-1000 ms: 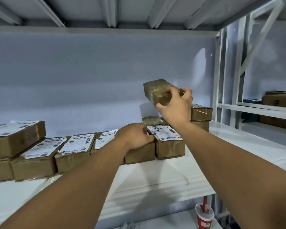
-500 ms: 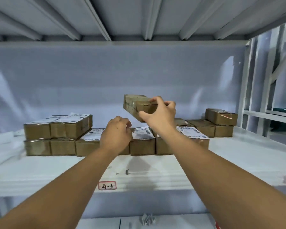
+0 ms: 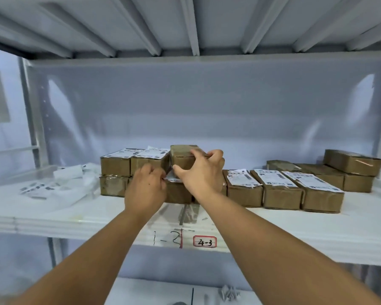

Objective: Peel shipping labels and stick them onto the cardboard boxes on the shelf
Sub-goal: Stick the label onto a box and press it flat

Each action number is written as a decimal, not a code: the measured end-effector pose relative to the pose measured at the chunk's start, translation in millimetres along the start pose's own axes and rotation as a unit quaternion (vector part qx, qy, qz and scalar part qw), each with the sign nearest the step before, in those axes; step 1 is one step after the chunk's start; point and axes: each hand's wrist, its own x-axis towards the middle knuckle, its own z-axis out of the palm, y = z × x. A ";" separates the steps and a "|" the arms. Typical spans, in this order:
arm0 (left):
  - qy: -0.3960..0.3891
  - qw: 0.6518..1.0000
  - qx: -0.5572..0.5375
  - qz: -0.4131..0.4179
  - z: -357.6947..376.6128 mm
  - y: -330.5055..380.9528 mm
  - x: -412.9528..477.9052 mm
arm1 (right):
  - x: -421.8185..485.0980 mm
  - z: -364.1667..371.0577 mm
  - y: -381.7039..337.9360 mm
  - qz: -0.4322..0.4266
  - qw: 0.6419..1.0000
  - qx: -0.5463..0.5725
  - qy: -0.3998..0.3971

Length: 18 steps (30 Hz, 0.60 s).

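My right hand [image 3: 201, 170] grips plain box [image 3: 183, 158]. Box was up in air, now low on stack beside labelled boxes [image 3: 132, 160] on shelf [image 3: 53, 216]. My left hand [image 3: 145, 188] curled by label [image 3: 171, 178]; cannot tell if holding.

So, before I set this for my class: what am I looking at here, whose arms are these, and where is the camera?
There is no machine here. These are a person's two bare arms, filmed by one wide-angle camera worn on their head, which looks forward and down. The person faces a white shelf marked with a 4-3 tag. Small cardboard boxes lie on it. The labelled boxes carry white shipping labels, and the plain boxes at the far right carry none. Loose label sheets lie at the left. The right hand grips an unlabelled box at the top of the stack, its fingers curled over it. The left hand is curled beside that box. Whether it pinches anything is hidden.
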 end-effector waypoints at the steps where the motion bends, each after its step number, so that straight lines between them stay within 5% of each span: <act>1: -0.002 1.000 -0.004 -0.006 -0.8 -2.6 0.0 | -0.4 4.1 -2.2 0.001 1.000 -0.006 0.002; 9: 0.003 0.998 -0.045 0.045 -7.1 -35.1 -7.0 | -5.4 26.9 -3.5 -0.042 0.998 -0.052 0.007; 13: 0.008 1.000 -0.012 0.022 -12.3 -50.3 -11.9 | -16.9 37.2 -16.6 -0.222 0.969 -0.032 0.104; 18: 0.087 0.992 0.012 -0.087 -29.1 -84.2 -13.6 | -39.9 56.1 -60.1 -0.391 0.919 -0.018 -0.056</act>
